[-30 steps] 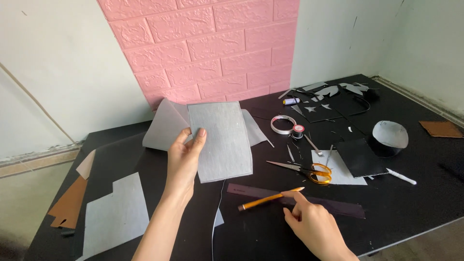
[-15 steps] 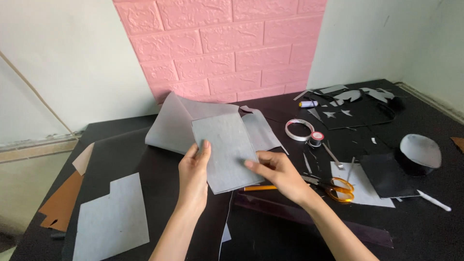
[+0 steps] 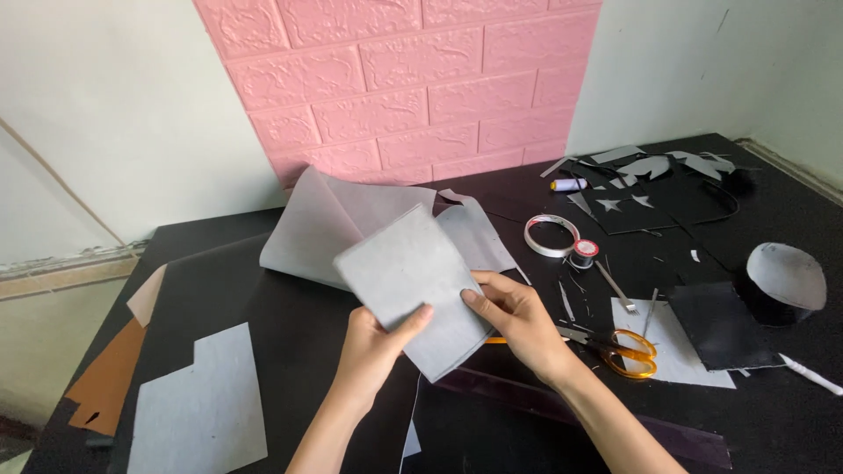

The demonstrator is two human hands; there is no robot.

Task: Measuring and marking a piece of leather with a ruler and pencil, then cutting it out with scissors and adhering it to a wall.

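Black tabletop (image 3: 290, 351) set against a white wall with a pink brick-pattern panel (image 3: 395, 79). Both hands hold a grey sheet (image 3: 413, 281), lifted and tilted above the table near its middle: the left hand (image 3: 373, 347) pinches the lower left edge, thumb on top and fingers beneath; the right hand (image 3: 518, 320) clasps the right edge, thumb lying across the face of the sheet. Directly behind the grip, a larger pale grey sheet (image 3: 325, 224) lies folded and loosely crumpled on the table, towards the wall. Below the grip, a dark purple ruler (image 3: 527, 399) runs under the right forearm, and a short length of orange pencil (image 3: 496, 340) shows just under the right hand. Right of the grip, near the right wrist, lie orange-handled scissors (image 3: 619, 351) on a white scrap (image 3: 676, 351), with a black square piece (image 3: 716, 325) beside it. Further right sits a dome-shaped grey form (image 3: 784, 276). Up and right of the grip are a tape ring (image 3: 551, 235), a small red-topped spool (image 3: 583, 253), a thread spool (image 3: 568, 184) and grey cut-outs (image 3: 650, 167). Left of the grip lie a grey offcut (image 3: 206, 404) and a brown piece (image 3: 105, 382) at the table's edge
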